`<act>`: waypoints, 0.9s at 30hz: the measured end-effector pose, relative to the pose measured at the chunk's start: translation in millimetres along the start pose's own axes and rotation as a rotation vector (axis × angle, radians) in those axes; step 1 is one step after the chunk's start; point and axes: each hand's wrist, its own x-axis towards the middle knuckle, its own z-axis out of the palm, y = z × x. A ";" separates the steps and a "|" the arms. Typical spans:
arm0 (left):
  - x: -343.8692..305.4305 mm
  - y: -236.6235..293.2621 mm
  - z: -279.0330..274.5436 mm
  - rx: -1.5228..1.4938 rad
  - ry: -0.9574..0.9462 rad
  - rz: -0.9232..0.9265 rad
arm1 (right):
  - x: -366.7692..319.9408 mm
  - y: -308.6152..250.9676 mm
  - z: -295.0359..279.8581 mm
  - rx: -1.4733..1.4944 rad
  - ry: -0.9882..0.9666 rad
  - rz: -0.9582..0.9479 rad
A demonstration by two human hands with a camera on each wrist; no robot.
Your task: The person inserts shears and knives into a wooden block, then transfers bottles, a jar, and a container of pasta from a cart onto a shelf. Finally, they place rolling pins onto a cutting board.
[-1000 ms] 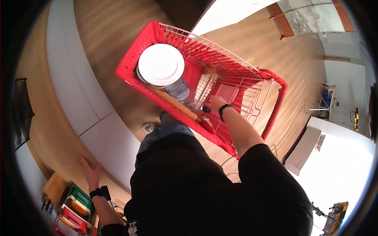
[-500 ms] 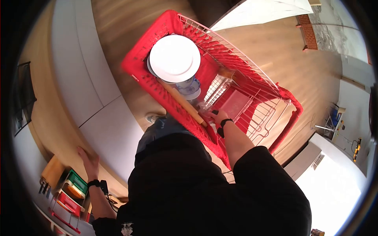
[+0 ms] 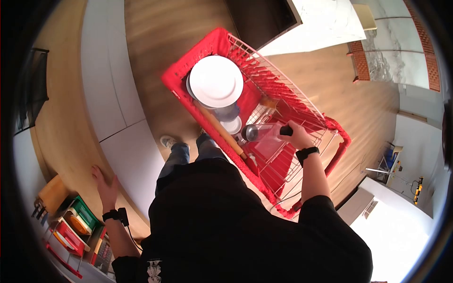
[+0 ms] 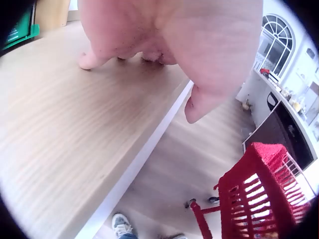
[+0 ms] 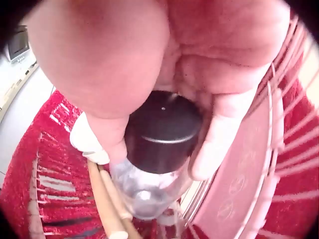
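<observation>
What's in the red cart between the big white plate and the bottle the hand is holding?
In the head view, small bowls sit between the plate and the bottle; a wooden rolling pin runs alongside them.

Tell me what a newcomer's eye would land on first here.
The red wire cart in the middle of the head view stands out most, with white plates stacked at one end and a wooden rolling pin along its near side. The right hand grips a clear bottle by its black cap over the cart, while the left hand rests flat on the wooden counter.
</observation>
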 end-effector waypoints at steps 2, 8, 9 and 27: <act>3.8 -3.6 -2.3 -0.039 0.020 -0.002 | -8.0 -45.7 -36.3 0.050 0.096 -0.152; 14.6 83.9 -36.4 -0.224 -0.002 0.294 | -31.7 -224.6 -101.4 0.022 0.306 -0.640; 8.5 123.2 -58.7 -0.137 0.011 0.407 | -33.7 -256.3 -101.3 0.039 0.379 -0.781; -22.1 176.1 -136.9 -1.120 0.142 0.695 | -99.4 -530.7 46.9 0.397 -0.392 -1.265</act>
